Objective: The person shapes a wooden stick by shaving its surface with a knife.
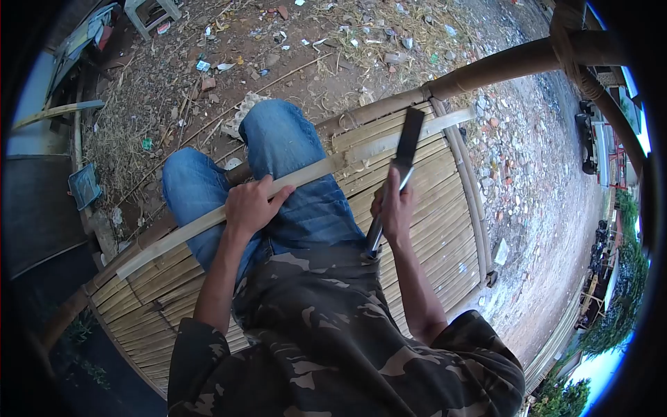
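Observation:
A long, pale bamboo strip (313, 172) lies slantwise across my knees, its far end reaching over the bamboo bench to the right. My left hand (250, 206) grips it above my thighs, thumb along the top edge. In my right hand (396, 212) is a knife (410, 135) with a dark, square-ended blade pointing away from me and a silvery metal handle. My fingers are closed round that handle. The blade is over the strip's right part; whether they touch I cannot tell.
I sit on a slatted bamboo bench (438, 208) with round bamboo poles (500, 73) at its edge. Littered ground (313, 62) with dry grass and rubble spreads in front. A plastic stool (149, 15) stands at the top left, a blue basket (85, 186) at the left.

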Available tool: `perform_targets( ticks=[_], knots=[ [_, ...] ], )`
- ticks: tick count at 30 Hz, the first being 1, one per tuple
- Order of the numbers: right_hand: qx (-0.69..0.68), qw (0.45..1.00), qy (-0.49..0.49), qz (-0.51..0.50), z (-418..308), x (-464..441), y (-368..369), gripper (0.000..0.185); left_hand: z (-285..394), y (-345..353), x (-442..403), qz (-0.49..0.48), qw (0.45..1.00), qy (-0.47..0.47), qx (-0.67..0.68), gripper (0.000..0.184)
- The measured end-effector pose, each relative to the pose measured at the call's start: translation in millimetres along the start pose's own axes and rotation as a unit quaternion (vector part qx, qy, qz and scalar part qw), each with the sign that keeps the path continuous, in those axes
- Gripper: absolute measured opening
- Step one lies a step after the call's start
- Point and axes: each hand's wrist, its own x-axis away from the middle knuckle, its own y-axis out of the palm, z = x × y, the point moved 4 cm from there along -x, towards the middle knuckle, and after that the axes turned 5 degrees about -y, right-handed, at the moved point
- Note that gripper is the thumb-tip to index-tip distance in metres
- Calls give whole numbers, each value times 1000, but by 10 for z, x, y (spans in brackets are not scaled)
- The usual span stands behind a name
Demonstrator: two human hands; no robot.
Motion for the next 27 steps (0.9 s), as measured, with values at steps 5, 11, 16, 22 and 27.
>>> perform_targets(
  ticks=[5,11,16,22,27],
  knots=[
    [-51,988,116,-90,-39,-4,39,45,-23,8,1,0,1000,-3,4,60],
    [165,957,110,-212,282,193,172,51,-14,4,-38,-5,1000,-1,-21,59],
    [-102,991,-18,81,-325,-81,-107,46,-7,-14,-26,8,1000,-7,1,59],
    [-5,982,145,-123,44,44,-45,45,4,-45,-41,-5,1000,-10,8,58],
    [217,948,107,-205,204,133,100,51,-16,-15,-19,1,1000,0,-12,59]
  ],
)
